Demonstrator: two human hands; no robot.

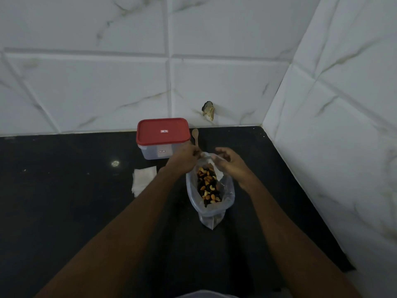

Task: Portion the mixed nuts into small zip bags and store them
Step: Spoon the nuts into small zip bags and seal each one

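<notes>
Bag (228, 191) rim between left hand (184, 156) and right hand (232, 164), wall (326, 130) near right.

Both arms are bare. The long left forearm (133, 222) and the long right forearm (279, 222) run uncovered from the bottom edge up to the wrists, each narrowing steadily toward the hand. The left hand (182, 157) shows its back and knuckles. The right hand (231, 164) shows its fingers and thumb side. Low between the arms, at the bottom edge, lies a pale grey rounded strip of fabric (206, 295), part of the person's clothing, blurred in the dim light.
</notes>
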